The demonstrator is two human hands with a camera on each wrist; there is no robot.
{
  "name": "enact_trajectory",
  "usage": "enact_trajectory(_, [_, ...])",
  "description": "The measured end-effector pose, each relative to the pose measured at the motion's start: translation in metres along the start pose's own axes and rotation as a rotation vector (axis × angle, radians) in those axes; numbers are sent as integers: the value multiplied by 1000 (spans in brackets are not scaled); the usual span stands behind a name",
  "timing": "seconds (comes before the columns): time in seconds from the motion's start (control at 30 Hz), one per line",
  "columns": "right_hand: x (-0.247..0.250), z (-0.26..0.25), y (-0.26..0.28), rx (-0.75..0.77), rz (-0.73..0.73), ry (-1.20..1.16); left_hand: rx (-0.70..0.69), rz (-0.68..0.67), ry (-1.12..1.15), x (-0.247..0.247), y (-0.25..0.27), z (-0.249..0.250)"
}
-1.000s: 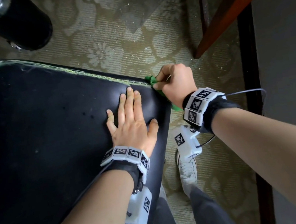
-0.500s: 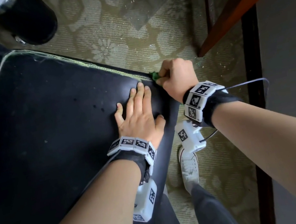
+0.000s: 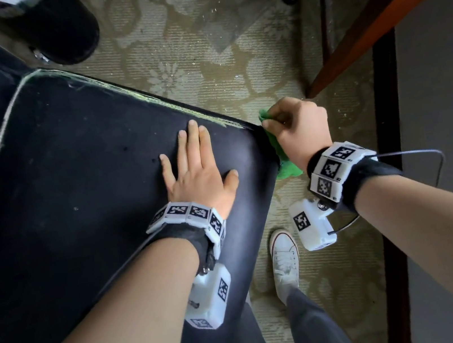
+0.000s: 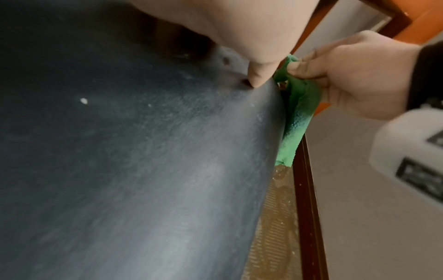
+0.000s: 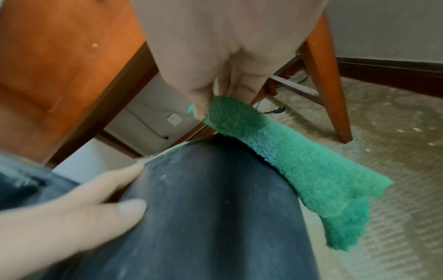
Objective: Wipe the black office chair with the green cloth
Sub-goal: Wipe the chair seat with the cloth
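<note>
We press our left hand (image 3: 200, 172) flat, fingers straight, on the black chair (image 3: 74, 195). Our right hand (image 3: 299, 130) pinches the green cloth (image 5: 299, 161), which touches the chair's corner and hangs down its side.

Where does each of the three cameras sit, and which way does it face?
Head: above, looking down at the black chair, both forearms, left hand, right hand.
Left wrist: low along the chair surface; own fingers.
Right wrist: along the hand toward the green cloth; own fingers.
Shared: all show chair and cloth.
</note>
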State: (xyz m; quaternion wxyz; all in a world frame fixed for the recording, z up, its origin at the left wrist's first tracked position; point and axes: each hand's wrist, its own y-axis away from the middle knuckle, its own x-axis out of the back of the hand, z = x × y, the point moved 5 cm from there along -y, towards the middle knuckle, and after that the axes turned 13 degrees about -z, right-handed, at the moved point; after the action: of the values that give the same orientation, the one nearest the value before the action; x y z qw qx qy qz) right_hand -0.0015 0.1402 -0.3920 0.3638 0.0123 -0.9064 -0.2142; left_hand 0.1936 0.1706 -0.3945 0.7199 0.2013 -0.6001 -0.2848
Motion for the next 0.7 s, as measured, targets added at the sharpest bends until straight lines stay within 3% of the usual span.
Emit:
enact_trajectory(0.1, [-16,-6,-3,123,-6,138,19,-19,14,-4,-2,1])
enact_trajectory(0.23, [-27,-15,-5,171,-29,201,16,-40,15,-4,-3,-1])
enact_trajectory(0.7, [-30,-23,-13,88,-124,266,-19,-78,64,-5,-5,-4])
